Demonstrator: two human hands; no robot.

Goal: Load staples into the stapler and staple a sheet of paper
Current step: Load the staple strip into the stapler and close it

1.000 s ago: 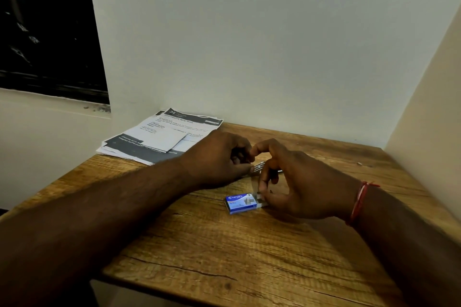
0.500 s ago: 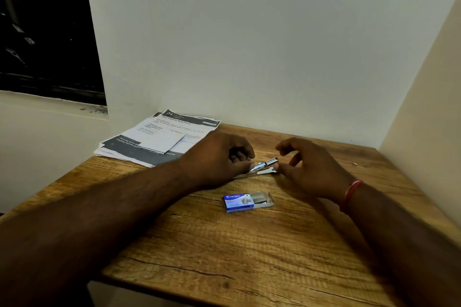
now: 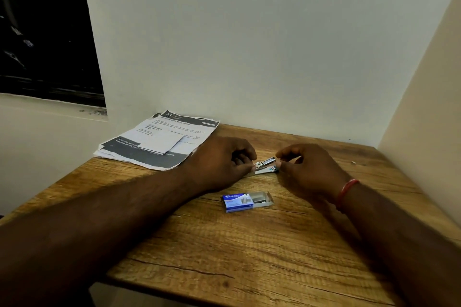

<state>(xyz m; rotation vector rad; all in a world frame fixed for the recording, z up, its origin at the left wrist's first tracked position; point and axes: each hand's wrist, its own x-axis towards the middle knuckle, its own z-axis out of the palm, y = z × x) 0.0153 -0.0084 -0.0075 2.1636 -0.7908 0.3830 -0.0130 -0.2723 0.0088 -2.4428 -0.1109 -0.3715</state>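
The left hand (image 3: 224, 162) is curled knuckles-up on the wooden table (image 3: 249, 257), and the back end of the small metal stapler (image 3: 266, 166) is pinched between its thumb and fingers; how much of the stapler is covered by the palm cannot be made out. The stapler is seen hinged open, its shiny upper arm tilted up toward 2 o'clock above the base lying flat on the table. The front end is met by the right hand (image 3: 309, 172), whose thumb and forefinger are closed at the tip of the raised arm; whether a strip of staples is held between them is too small to tell. A red thread band (image 3: 346, 192) is worn on the right wrist. At 6 o'clock from the stapler, just apart from both hands, a blue staple box (image 3: 238, 202) is laid on its side, its grey inner tray slid partly out toward 3 o'clock with staples dimly visible inside. At 10 o'clock, partly overlapped by the left wrist, a stack of printed papers (image 3: 159, 142) is spread at the table's far corner, its text too blurred to read. Both forearms are cut off by the lower edge.
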